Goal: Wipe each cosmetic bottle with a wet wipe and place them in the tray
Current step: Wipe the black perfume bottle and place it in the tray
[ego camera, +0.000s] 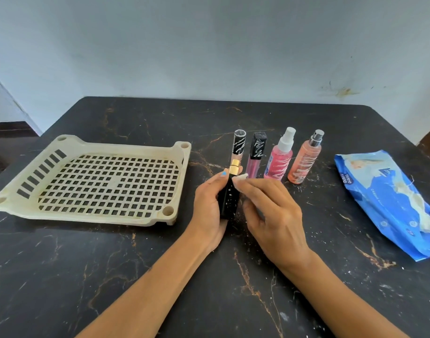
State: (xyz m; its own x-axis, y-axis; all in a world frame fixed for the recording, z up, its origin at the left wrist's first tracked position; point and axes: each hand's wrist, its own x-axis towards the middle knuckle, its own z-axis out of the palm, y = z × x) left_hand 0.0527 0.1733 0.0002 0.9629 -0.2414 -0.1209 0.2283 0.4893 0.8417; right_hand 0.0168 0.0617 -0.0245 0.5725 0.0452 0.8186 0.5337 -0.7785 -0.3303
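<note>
Right hand (pixel 270 211) pinches wet wipe (pixel 240 178) against black bottle (pixel 229 201) | left hand (pixel 209 206) grips bottle upright, mid-table | I'd rotate it, wiping speckled sides fully | four streaked bottles (pixel 277 158) wait behind | tray (pixel 160 217) holds none, near left edge.

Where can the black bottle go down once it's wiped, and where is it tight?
The cream perforated plastic tray holds nothing. The black marble table is bare in front of the tray and beside both forearms. Crowded: four standing bottles, from the beige tube to the peach spray bottle, then the blue wipes pack.
</note>
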